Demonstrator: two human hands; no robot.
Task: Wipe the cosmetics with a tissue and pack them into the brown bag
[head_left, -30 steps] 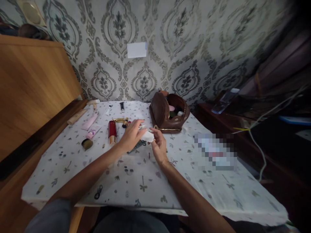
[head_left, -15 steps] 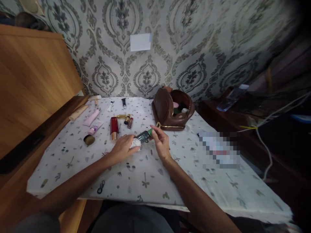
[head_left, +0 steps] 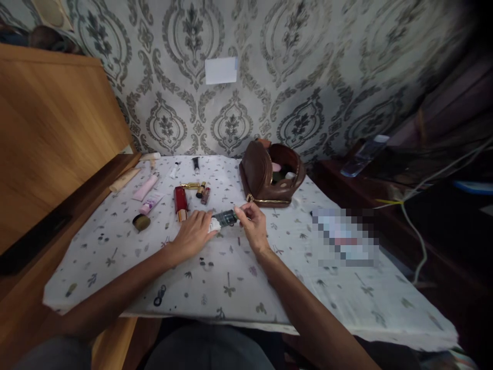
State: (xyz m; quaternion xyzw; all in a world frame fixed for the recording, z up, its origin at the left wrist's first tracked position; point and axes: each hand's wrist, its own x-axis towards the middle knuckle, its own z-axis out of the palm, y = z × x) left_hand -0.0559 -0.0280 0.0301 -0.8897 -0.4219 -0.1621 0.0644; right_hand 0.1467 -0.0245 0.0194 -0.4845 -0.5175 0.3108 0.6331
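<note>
Over the middle of the table, my left hand (head_left: 194, 234) is closed on a crumpled white wipe (head_left: 214, 225), which is pressed against one end of a small dark green bottle (head_left: 226, 218). My right hand (head_left: 252, 223) pinches the bottle's other end between thumb and fingers, covering that end. The bottle lies nearly level between both hands. Left of it are a red bottle with a gold end (head_left: 179, 200), a gold tube (head_left: 190, 185) and two small lipstick-like tubes (head_left: 205, 195). A brown leather bag (head_left: 256, 172) stands unzipped behind my right hand, with several items inside.
Pink tubes (head_left: 145, 187), a round brush (head_left: 141, 222), beige tubes (head_left: 125, 180) and a small black tube (head_left: 196, 164) lie on the left of the patterned tablecloth (head_left: 231, 288). A blurred-out item (head_left: 344, 236) lies right. A wooden panel (head_left: 57, 103) borders the left side.
The bottle has turned to lie more level. Its bright green end, visible before, is now hidden behind my right fingers. The wipe still sits at the left end.
</note>
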